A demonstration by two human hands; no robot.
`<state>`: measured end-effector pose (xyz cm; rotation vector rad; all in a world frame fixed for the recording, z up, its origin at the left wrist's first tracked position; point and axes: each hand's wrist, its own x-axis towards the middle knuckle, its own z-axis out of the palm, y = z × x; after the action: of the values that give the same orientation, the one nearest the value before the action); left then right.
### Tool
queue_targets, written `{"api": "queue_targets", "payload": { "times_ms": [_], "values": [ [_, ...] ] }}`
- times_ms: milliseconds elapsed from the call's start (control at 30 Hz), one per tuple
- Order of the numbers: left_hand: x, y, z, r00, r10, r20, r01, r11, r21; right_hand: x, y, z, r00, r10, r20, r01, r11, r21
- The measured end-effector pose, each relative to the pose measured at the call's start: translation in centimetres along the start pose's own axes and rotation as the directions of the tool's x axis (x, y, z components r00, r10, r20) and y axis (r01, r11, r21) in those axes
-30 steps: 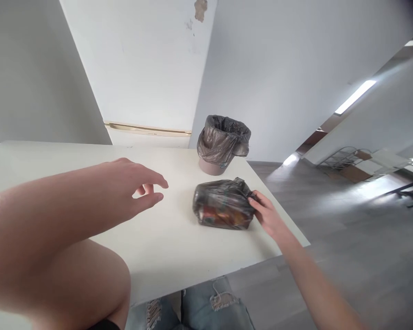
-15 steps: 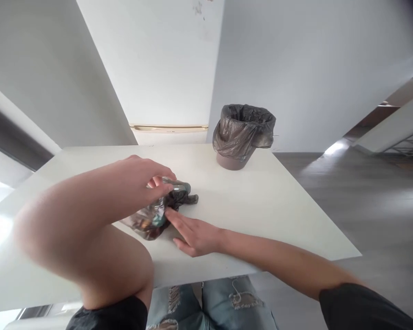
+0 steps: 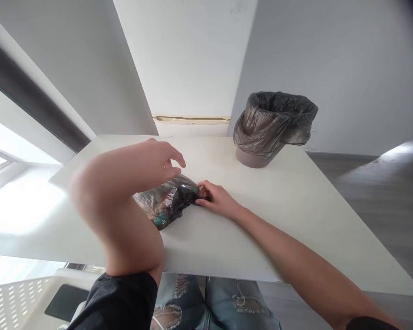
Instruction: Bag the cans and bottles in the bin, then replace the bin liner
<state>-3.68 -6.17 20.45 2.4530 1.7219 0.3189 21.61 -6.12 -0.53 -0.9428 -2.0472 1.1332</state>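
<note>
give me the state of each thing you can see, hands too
Bag: filled, lying on the table
Bin: upright, open-topped
Liner: folded over the bin's rim
Left hand: open, by the bag; contact unclear
Right hand: fingers curled at the bag's end; grip unclear
Jeans: ripped

Dark bag (image 3: 175, 200) partly hidden by the left arm (image 3: 120, 172)
Its contents blur into colour patches under the plastic; whether the left fingers (image 3: 176, 157) touch it cannot be told. The liner (image 3: 261, 128) hides the upper wall and inner floor of the bin (image 3: 256, 158). Jeans (image 3: 223, 293), both sleeves (image 3: 124, 295) and a white basket (image 3: 19, 295) run off the view's edges.
</note>
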Motion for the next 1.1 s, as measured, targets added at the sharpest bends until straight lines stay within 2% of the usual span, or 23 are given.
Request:
{"api": "queue_targets", "payload": {
  "times_ms": [67,100,200,267,333,367,400,467,533,600,667,700,767,800,833,867,933,967,1000,1100],
  "values": [
    [0.3,2.0,-0.7,0.971,-0.042,0.234,0.026,0.997,0.072,0.5,0.9,-0.1,0.999,0.032,-0.025,-0.028,0.986,0.167],
    [0.7,2.9,-1.0,0.949,-0.077,0.307,0.051,0.994,0.094,0.6,1.1,-0.1,0.998,0.042,-0.052,-0.026,0.961,0.274],
    [2.1,5.1,-1.1,0.887,-0.148,0.437,0.107,0.987,0.117,0.9,1.3,-0.3,0.984,0.051,-0.17,0.046,0.851,0.524],
    [3.2,5.9,-0.3,0.806,-0.17,0.568,0.122,0.985,0.122,0.9,1.1,-0.6,0.971,0.067,-0.228,0.09,0.785,0.613],
    [3.7,6.1,1.3,0.715,-0.186,0.674,0.125,0.982,0.139,0.9,0.8,-0.8,0.966,0.098,-0.238,0.093,0.728,0.679],
    [3.7,5.9,2.2,0.704,-0.187,0.685,0.119,0.982,0.145,0.9,0.7,-1.0,0.964,0.113,-0.239,0.094,0.699,0.709],
    [3.5,5.6,3.2,0.718,-0.177,0.673,0.105,0.984,0.147,0.9,0.5,-1.1,0.962,0.126,-0.242,0.097,0.668,0.738],
    [2.9,4.6,4.9,0.78,-0.135,0.611,0.054,0.987,0.15,0.9,0.3,-1.2,0.955,0.146,-0.256,0.116,0.611,0.783],
    [2.2,3.3,6.1,0.83,-0.048,0.555,-0.034,0.99,0.136,1.0,0.2,-1.3,0.95,0.153,-0.273,0.14,0.572,0.808],
    [2.1,1.8,6.6,0.831,0.12,0.543,-0.159,0.987,0.025,1.2,0.2,-1.3,0.948,0.146,-0.282,0.155,0.562,0.812],
    [2.4,0.3,6.8,0.806,0.312,0.503,-0.253,0.95,-0.183,1.4,0.5,-1.2,0.932,0.168,-0.322,0.163,0.599,0.784],
    [2.7,-0.4,6.8,0.799,0.377,0.469,-0.266,0.921,-0.286,1.5,0.7,-1.1,0.907,0.209,-0.365,0.158,0.635,0.756],
    [3.2,-1.7,6.9,0.816,0.421,0.395,-0.246,0.873,-0.421,1.4,1.2,-1.0,0.824,0.299,-0.481,0.127,0.73,0.672],
    [3.3,-2.2,7.1,0.835,0.416,0.359,-0.23,0.858,-0.458,1.3,1.3,-0.9,0.798,0.311,-0.516,0.098,0.778,0.62],
    [3.4,-2.6,7.2,0.855,0.407,0.322,-0.219,0.845,-0.487,1.1,1.2,-0.7,0.811,0.29,-0.509,0.067,0.817,0.572],
    [3.3,-2.8,7.4,0.875,0.394,0.279,-0.211,0.832,-0.513,0.9,1.1,-0.4,0.859,0.241,-0.451,0.041,0.847,0.53],
    [2.9,-2.9,7.8,0.916,0.35,0.194,-0.196,0.815,-0.545,0.5,0.3,0.7,0.961,0.116,-0.253,0.015,0.886,0.464],
    [2.6,-2.7,8.0,0.934,0.32,0.156,-0.188,0.816,-0.547,0.4,-0.2,1.4,0.983,0.073,-0.168,0.01,0.895,0.447],
    [2.3,-2.5,8.1,0.948,0.291,0.126,-0.181,0.823,-0.539,0.4,-0.7,2.2,0.991,0.054,-0.124,0.005,0.899,0.438],
    [1.3,-1.8,8.3,0.958,0.265,0.114,-0.179,0.856,-0.485,0.8,-1.5,4.3,0.984,0.09,-0.153,-0.012,0.894,0.449]
  ]
}}
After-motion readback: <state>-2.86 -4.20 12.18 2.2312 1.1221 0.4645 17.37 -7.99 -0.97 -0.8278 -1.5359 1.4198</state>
